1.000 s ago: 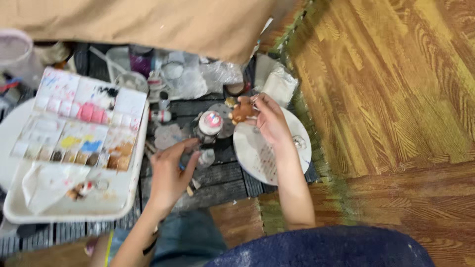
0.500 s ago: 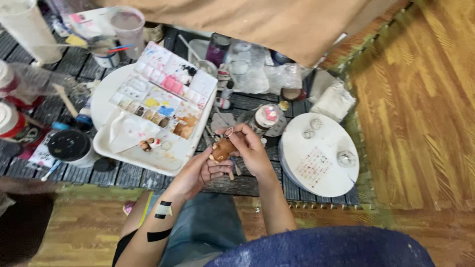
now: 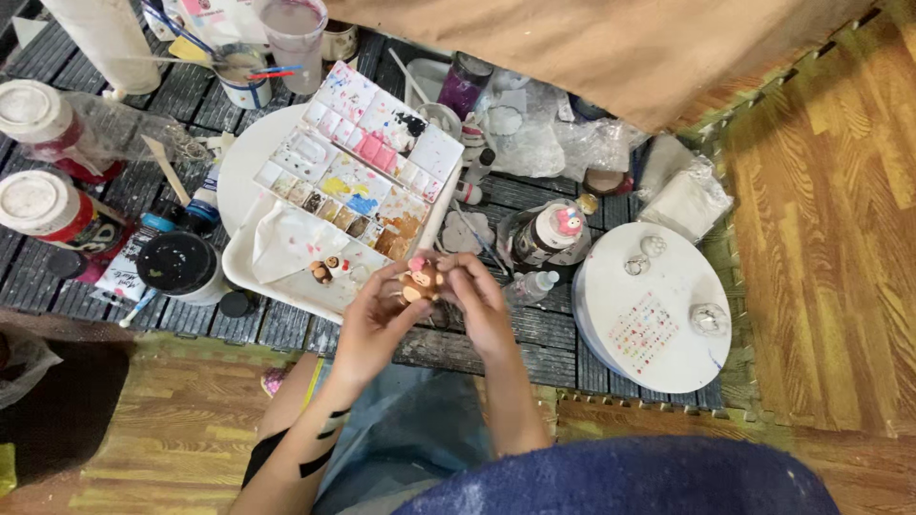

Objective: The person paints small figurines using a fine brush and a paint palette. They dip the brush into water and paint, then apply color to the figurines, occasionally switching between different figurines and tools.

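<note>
A: While both hands pinch it, where does the figurine [image 3: 420,282] sit?

B: Above the near edge of the mat [image 3: 534,329], just in front of the tray [image 3: 250,172]. The left hand [image 3: 374,322] has thumb and forefinger closed on its left side; the right hand [image 3: 480,300] has its fingertips closed on the right side. Neither hand is slack.

A: What lies about it, from the left?

B: Two white-capped bottles [image 3: 43,202] at the mat's left edge. A black jar [image 3: 176,264] near the tray's near left corner. The palette [image 3: 363,162] rests on the tray, with two tiny figures [image 3: 324,270] at the tray's near edge. A pink-capped bottle [image 3: 549,234] to the right, then a white disc [image 3: 658,310] by the near right corner.

A: Handling note?

B: My judgement: grip by the sides only, lightly, since small painted parts could smudge or snap. Keep it low above the mat so a slip costs little. Turn it with the left fingers while the right steadies.
</note>
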